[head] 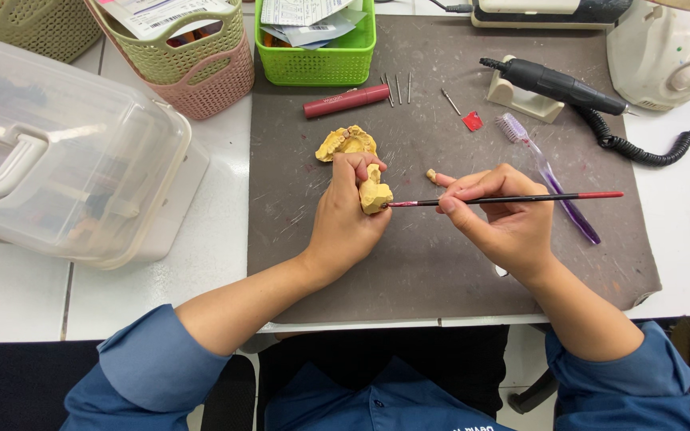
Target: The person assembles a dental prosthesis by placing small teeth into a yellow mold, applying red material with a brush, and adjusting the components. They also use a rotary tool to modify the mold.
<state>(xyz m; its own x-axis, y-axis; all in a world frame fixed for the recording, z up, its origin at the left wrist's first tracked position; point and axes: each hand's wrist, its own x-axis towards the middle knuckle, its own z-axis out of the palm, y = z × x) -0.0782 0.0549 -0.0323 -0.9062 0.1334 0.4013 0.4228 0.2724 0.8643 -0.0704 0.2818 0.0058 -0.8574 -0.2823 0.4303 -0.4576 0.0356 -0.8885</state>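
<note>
Above the grey mat (441,263) on the bench, the left hand (343,227) has its fingers closed around a small yellow plaster piece (375,195), likely light and brittle, while the right hand (501,219) pinches a thin brush (513,197) touching it.

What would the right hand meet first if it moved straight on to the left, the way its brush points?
Probably the small yellow plaster piece held in the left hand. The right hand holds a thin brush whose tip appears to touch that piece already, though the picture leaves depth unclear.
</note>
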